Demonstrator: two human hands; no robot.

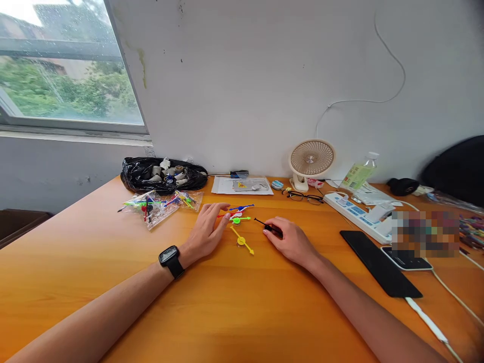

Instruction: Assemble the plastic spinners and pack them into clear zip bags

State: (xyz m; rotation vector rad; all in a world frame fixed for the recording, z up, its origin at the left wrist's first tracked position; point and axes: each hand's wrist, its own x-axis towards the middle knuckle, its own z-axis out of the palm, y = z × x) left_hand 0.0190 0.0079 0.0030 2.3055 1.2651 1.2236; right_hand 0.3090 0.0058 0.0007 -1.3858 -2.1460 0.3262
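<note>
Several plastic spinner arrows lie on the desk between my hands. The yellow spinner arrow (241,241) is closest to me, with a green spinner arrow (237,220) beyond it. Farther back are a blue spinner arrow (244,207) and a red one, partly hidden by my fingers. My left hand (206,229), wearing a black watch (170,255), reaches beside them with fingers extended and thumb apart. Its fingertips are near the red arrow; I cannot tell if they touch it. On the right, my right hand (291,239) pinches a black spinner arrow (267,227) just above the desk.
Clear bags of spinners (153,207) lie left of my left hand, before a black plastic bag (130,174). Papers (223,185), a small fan (312,159) and glasses (306,196) sit at the back. A power strip (355,217) and black phone (380,262) are at right.
</note>
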